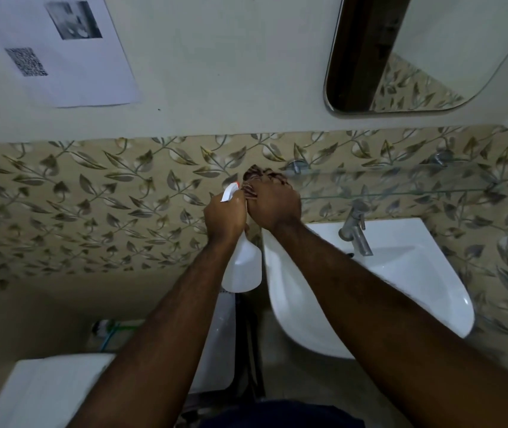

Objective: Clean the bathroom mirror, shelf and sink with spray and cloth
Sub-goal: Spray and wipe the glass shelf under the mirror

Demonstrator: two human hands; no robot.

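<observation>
We've got both hands raised beside the sink.
Left hand grips the spray bottle; right hand bunches what may be a cloth.

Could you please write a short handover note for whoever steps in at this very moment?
Left hand: closed around the neck of the white spray bottle, nozzle pointing up and left toward the tiled wall.
Right hand: closed on a dark patterned cloth, pressed up against the left hand, beside the left end of the glass shelf.
Mirror is above the shelf; the sink with its tap is below it.
Done: cannot tell; no wiped area or spray is visible.
Left, as far as I can judge: mirror, shelf and sink.
</observation>
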